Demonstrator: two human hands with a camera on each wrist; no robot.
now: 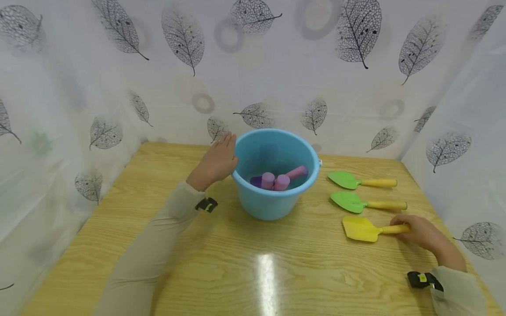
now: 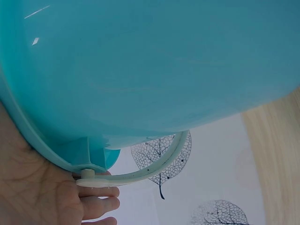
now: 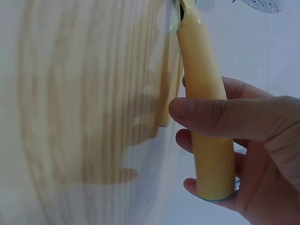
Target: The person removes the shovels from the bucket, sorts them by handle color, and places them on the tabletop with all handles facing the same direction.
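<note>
A blue bucket (image 1: 264,206) stands upright near the back of the table. My left hand (image 1: 219,158) rests against the left side of its rim, fingers straight; in the left wrist view the palm (image 2: 33,197) lies along the rim beside the white bucket handle (image 2: 140,173). My right hand (image 1: 423,235) grips the handle of a yellow toy shovel (image 1: 361,229). In the right wrist view the thumb (image 3: 211,112) crosses that yellow handle (image 3: 213,159) and the fingers curl behind it. Pink handles (image 1: 282,182) and a purple piece (image 1: 256,181) lie inside the bucket.
Two green trowels with yellow handles, a farther one (image 1: 345,180) and a nearer one (image 1: 349,202), lie right of the bucket, beyond the yellow shovel. A leaf-patterned curtain (image 1: 253,83) encloses the back and both sides of the wooden table (image 1: 205,272).
</note>
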